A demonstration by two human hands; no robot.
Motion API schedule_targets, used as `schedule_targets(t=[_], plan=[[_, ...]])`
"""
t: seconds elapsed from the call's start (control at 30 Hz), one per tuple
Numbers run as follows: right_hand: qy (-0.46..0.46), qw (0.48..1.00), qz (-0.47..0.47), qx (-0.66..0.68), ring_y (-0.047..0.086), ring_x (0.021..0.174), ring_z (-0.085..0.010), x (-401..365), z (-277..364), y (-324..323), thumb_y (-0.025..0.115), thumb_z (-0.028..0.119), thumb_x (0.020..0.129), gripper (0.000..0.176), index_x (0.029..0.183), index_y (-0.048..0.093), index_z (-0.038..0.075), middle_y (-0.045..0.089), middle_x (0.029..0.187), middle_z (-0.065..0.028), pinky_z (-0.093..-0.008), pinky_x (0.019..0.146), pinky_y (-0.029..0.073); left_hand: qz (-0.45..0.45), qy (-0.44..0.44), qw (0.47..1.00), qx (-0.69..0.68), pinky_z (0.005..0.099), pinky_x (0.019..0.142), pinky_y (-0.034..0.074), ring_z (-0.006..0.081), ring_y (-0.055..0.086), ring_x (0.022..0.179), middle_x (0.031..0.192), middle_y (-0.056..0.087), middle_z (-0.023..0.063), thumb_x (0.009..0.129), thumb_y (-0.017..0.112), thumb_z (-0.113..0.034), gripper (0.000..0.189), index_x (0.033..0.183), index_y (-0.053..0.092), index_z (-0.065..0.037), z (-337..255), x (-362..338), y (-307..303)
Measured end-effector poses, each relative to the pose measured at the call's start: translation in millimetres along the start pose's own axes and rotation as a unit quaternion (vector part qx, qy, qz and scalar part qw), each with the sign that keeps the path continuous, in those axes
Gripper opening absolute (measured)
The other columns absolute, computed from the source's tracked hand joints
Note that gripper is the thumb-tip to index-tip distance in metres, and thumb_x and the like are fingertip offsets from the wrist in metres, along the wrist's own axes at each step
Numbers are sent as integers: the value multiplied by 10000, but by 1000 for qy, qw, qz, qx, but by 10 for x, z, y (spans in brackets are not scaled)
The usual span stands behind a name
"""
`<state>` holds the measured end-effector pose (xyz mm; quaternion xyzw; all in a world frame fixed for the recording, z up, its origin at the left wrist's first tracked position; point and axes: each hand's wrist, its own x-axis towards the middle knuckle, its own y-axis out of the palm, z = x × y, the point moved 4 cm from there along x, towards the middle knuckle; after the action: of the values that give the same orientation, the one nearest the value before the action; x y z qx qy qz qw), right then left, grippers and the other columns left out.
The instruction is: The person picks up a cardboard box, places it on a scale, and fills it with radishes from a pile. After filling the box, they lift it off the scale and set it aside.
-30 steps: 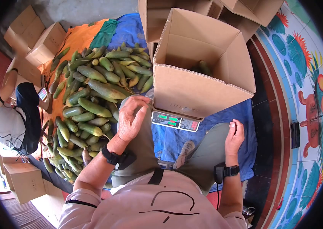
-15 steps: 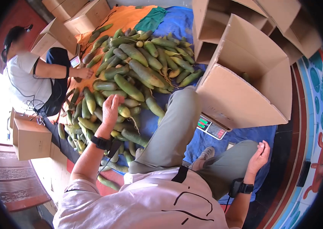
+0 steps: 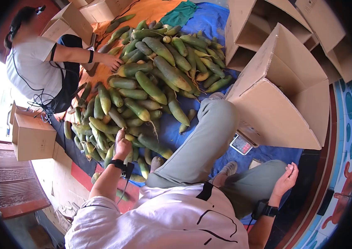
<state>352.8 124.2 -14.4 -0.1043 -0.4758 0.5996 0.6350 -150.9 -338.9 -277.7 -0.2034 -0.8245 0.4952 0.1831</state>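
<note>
My left hand [image 3: 122, 147] is at the near side of a heap of long green radishes [image 3: 147, 87], its fingers closed around a small brownish end that I cannot make out. Radishes lie close on both sides of it. My right hand [image 3: 286, 179] is raised beside my right knee, palm up, fingers loosely curled and apart, with nothing in it. A large open cardboard box [image 3: 263, 99] stands in front of my knees on a scale, whose display [image 3: 241, 144] shows at the box's near edge. The box's inside is mostly hidden.
Across the heap at the left, a co-worker [image 3: 39, 66] sits with a hand [image 3: 111, 61] on the radishes. More cardboard boxes stand at the back right [image 3: 263, 20], at the back left [image 3: 66, 25] and at the left [image 3: 34, 133]. A blue sheet [image 3: 207, 25] and an orange sheet [image 3: 145, 10] cover the floor.
My left hand has moved down and nearer to me, and its fingers have closed. The co-worker's hand has reached right onto the heap. The view has shifted; my right hand stays by the knee.
</note>
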Motion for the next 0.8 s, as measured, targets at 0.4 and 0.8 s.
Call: schedule_targets(t=[0.4, 0.8], plan=[[2, 1000, 2, -13, 622, 811, -226, 24, -25, 42, 477, 136, 964, 215, 1069, 583, -19, 634, 921, -144, -324, 757, 503, 21, -165, 982, -86, 344, 1059, 350, 279, 431, 1271, 1319, 501, 171, 873, 386, -40, 428, 1282, 509, -24, -338, 3, -300], [8, 999, 21, -34, 621, 825, -193, 28, -75, 29, 459, 143, 976, 231, 1082, 580, -24, 629, 931, -130, -297, 767, 509, 316, -236, 918, 37, 435, 899, 479, 368, 608, 1006, 1033, 642, 216, 880, 379, -277, 386, 959, 674, -41, -536, -247, 472]])
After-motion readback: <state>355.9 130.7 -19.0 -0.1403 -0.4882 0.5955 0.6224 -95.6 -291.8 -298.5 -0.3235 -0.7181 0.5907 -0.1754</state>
